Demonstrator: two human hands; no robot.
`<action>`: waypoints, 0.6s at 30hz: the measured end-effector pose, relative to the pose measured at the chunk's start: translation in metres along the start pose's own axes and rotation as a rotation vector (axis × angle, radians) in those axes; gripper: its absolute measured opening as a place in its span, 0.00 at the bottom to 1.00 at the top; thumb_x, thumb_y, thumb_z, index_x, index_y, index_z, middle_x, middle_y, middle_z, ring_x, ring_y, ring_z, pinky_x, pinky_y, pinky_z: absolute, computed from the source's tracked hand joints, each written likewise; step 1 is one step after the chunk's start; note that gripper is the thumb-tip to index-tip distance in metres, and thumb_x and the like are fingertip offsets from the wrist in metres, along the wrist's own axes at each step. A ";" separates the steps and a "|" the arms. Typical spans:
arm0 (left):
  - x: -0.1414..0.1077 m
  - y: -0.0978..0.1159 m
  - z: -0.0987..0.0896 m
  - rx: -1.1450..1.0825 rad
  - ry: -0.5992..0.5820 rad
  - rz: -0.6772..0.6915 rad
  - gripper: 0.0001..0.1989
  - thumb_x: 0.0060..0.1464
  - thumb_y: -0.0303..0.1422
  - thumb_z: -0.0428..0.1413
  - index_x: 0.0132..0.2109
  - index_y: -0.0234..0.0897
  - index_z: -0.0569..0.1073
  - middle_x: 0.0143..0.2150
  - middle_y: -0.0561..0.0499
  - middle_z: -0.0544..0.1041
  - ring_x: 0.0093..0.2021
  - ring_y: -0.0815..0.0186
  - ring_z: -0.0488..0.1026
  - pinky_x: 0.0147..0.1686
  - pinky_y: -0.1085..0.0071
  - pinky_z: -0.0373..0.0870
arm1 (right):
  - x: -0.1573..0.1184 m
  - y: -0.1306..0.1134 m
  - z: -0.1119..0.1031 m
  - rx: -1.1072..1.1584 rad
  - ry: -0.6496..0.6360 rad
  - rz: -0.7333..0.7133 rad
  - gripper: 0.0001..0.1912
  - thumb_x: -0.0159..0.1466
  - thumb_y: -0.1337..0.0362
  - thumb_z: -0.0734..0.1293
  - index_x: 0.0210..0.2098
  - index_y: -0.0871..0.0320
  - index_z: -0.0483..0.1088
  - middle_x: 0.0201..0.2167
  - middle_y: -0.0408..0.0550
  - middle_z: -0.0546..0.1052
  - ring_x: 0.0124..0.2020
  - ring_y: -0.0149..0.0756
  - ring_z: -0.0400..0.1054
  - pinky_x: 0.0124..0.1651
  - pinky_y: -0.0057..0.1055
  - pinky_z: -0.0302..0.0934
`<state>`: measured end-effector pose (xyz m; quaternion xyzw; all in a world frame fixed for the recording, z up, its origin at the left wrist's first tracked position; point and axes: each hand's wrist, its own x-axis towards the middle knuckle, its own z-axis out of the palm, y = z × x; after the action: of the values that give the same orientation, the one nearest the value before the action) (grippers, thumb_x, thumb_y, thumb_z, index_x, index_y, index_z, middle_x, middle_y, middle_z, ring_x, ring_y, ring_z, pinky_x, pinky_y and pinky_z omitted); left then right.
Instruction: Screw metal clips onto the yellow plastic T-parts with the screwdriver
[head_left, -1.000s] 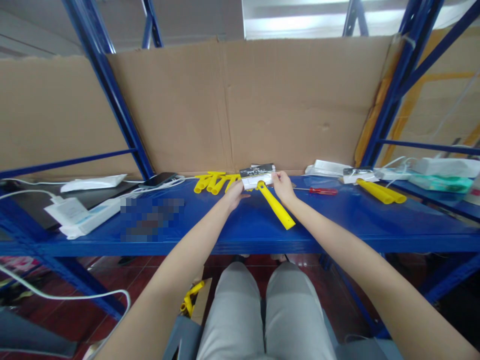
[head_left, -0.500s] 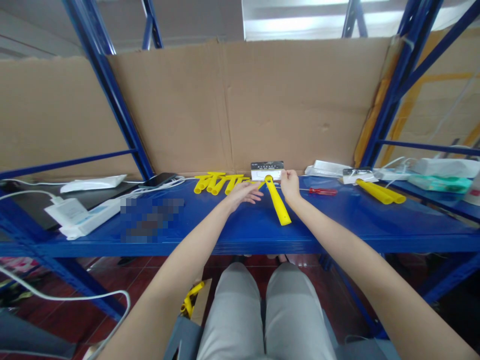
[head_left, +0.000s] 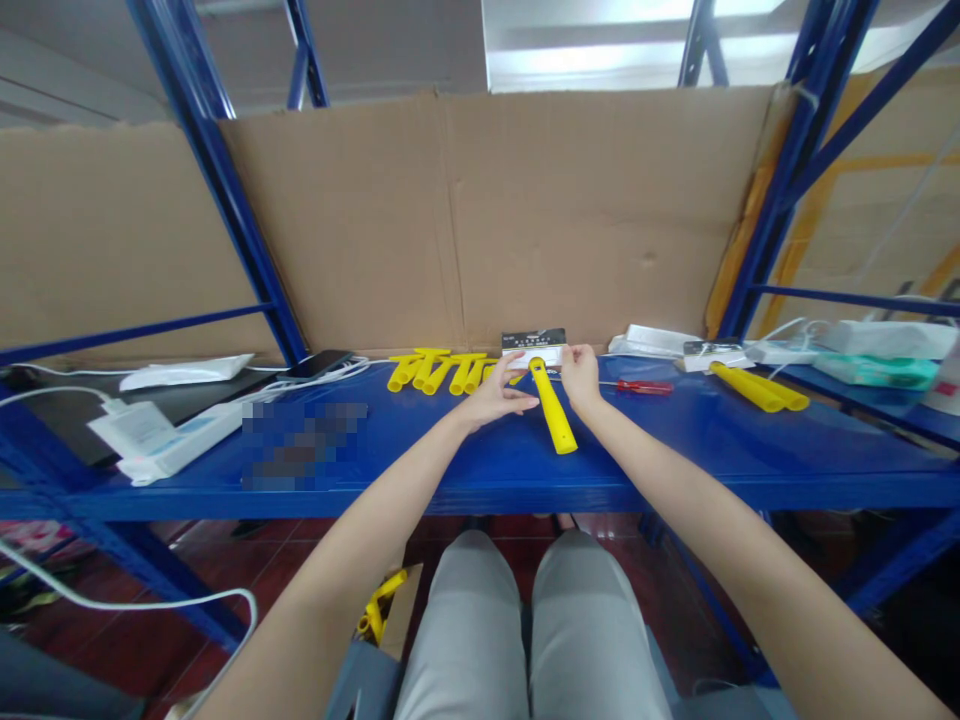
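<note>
A yellow plastic T-shaped handle [head_left: 555, 412] points toward me on the blue shelf, its head end close to a small black-and-white box [head_left: 534, 343]. My left hand [head_left: 491, 396] is left of the handle's head, thumb and fingers apart, fingertips reaching the box's lower left side. On the other side, my right hand [head_left: 580, 374] has its fingers closed at the box's right edge; whatever they pinch is hidden. Just right of that hand lies a red screwdriver [head_left: 643, 387]. Several more yellow T-shaped handles [head_left: 435, 372] lie in a row beyond my left hand.
Two yellow handles [head_left: 757, 387] lie at the right beside a small box [head_left: 712, 355]. A white power strip [head_left: 184, 440] with cables and a phone [head_left: 321, 364] occupy the left. Cardboard [head_left: 540, 220] walls the back. Below, a carton [head_left: 403, 610] holds yellow parts.
My left hand has moved up and slightly right, to the box's left side, fingers now raised. My right hand stays beside the box. The handle has barely shifted.
</note>
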<state>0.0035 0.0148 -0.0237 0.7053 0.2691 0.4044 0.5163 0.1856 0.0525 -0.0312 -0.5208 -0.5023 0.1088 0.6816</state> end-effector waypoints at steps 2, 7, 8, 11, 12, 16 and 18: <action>0.000 -0.002 0.002 -0.009 -0.001 -0.005 0.52 0.40 0.25 0.67 0.67 0.55 0.50 0.67 0.36 0.56 0.42 0.61 0.77 0.33 0.68 0.76 | -0.002 -0.002 0.000 -0.001 -0.013 0.005 0.07 0.60 0.59 0.60 0.28 0.54 0.60 0.26 0.46 0.71 0.32 0.40 0.67 0.42 0.37 0.60; 0.002 -0.004 0.003 -0.059 0.042 -0.039 0.56 0.39 0.24 0.68 0.68 0.58 0.47 0.69 0.37 0.53 0.45 0.58 0.77 0.35 0.66 0.77 | -0.005 0.000 0.004 0.037 -0.062 0.003 0.07 0.59 0.59 0.61 0.28 0.54 0.60 0.26 0.45 0.72 0.32 0.39 0.67 0.41 0.37 0.62; 0.002 -0.004 0.003 -0.073 0.053 -0.045 0.55 0.39 0.24 0.68 0.68 0.58 0.48 0.69 0.38 0.53 0.46 0.58 0.77 0.35 0.67 0.77 | -0.005 0.001 0.005 0.046 -0.070 0.006 0.07 0.59 0.58 0.61 0.28 0.54 0.60 0.26 0.45 0.72 0.32 0.39 0.67 0.41 0.37 0.62; 0.001 -0.002 0.003 -0.103 0.069 -0.050 0.54 0.38 0.24 0.68 0.67 0.57 0.52 0.70 0.39 0.53 0.46 0.59 0.77 0.33 0.69 0.77 | -0.004 0.004 0.006 0.063 -0.082 0.019 0.08 0.59 0.58 0.61 0.27 0.54 0.60 0.26 0.45 0.72 0.32 0.39 0.67 0.41 0.37 0.63; 0.001 -0.002 0.003 -0.110 0.070 -0.050 0.53 0.37 0.24 0.69 0.67 0.57 0.53 0.70 0.40 0.53 0.45 0.60 0.77 0.33 0.70 0.77 | -0.003 0.006 0.007 0.068 -0.081 0.020 0.08 0.59 0.57 0.61 0.27 0.54 0.60 0.26 0.45 0.72 0.32 0.39 0.67 0.42 0.37 0.63; 0.001 0.000 0.002 -0.132 0.079 -0.069 0.52 0.37 0.23 0.69 0.66 0.58 0.56 0.70 0.42 0.53 0.47 0.59 0.76 0.31 0.72 0.76 | 0.000 0.010 0.010 0.134 -0.085 0.023 0.11 0.59 0.54 0.61 0.28 0.54 0.61 0.29 0.46 0.72 0.35 0.39 0.67 0.44 0.39 0.64; 0.001 0.000 0.002 -0.135 0.085 -0.083 0.52 0.37 0.23 0.68 0.66 0.57 0.55 0.70 0.42 0.52 0.48 0.58 0.76 0.30 0.74 0.75 | 0.000 0.010 0.012 0.181 -0.098 0.055 0.11 0.57 0.54 0.62 0.31 0.55 0.62 0.33 0.47 0.73 0.39 0.39 0.68 0.45 0.39 0.64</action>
<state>0.0058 0.0143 -0.0236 0.6394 0.2920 0.4296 0.5668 0.1800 0.0647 -0.0401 -0.4647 -0.5084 0.1979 0.6974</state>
